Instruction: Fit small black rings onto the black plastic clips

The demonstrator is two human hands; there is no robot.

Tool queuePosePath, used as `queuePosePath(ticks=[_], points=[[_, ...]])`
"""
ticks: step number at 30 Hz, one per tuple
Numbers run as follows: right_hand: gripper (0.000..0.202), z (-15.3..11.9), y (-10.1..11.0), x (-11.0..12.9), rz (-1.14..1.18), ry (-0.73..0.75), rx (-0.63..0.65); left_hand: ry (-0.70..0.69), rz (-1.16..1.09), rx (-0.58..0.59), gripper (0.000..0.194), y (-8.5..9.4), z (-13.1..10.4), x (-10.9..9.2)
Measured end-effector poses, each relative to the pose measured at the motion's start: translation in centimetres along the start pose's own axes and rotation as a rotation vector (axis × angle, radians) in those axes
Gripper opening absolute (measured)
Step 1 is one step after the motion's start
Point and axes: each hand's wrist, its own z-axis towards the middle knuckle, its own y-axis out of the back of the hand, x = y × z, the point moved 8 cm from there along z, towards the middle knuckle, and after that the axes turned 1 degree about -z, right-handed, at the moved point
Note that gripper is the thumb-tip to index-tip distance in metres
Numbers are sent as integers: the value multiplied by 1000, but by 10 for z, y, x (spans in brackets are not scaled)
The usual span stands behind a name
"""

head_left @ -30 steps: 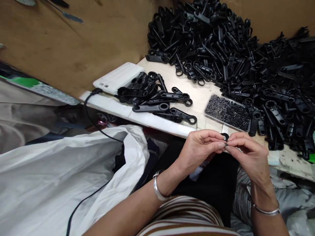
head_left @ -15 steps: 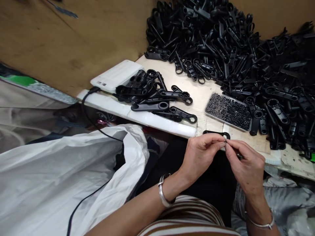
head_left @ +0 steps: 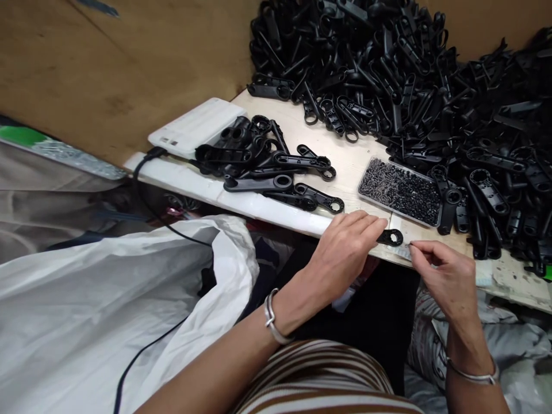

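At the table's front edge, my left hand (head_left: 345, 247) is closed over a black plastic arm (head_left: 393, 237). The arm's ring-shaped end sticks out to the right of my fingers; the rest lies hidden under them. Just right of that ring, my right hand (head_left: 446, 276) makes a pinch with thumb and forefinger. A tiny dark bit shows at those fingertips, too small to name. Behind both hands sits a clear plastic box (head_left: 399, 192) filled with small dark pieces.
A large heap of black plastic arms (head_left: 366, 63) covers the back and right of the table (head_left: 362, 150). A smaller pile (head_left: 259, 152) lies at left beside a white power bank (head_left: 196, 127) with a black cable (head_left: 144, 198). Below hangs a white sack (head_left: 129, 299).
My hands, fingertips together before, have moved apart. The left now covers the black plastic arm; the right has shifted slightly right, still pinching. The camera view has shifted a little.
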Motion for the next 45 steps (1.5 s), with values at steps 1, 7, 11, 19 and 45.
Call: queuePosePath(ticks=[1, 7, 11, 19, 45], points=[[13, 2, -2, 2, -13, 30, 14, 5, 19, 43, 22, -6, 1, 1], [15, 8, -12, 17, -61, 148, 61, 38, -8, 57, 23, -19, -4, 2], [14, 7, -17, 24, -104, 215, 79, 42, -20, 50, 22, -19, -5, 2], [20, 6, -26, 41, -286, 341, 114, 40, -21, 49, 21, -20, -4, 3], [22, 27, -39, 21, -261, -92, 420, 31, -44, 69, 5, -19, -2, 3]])
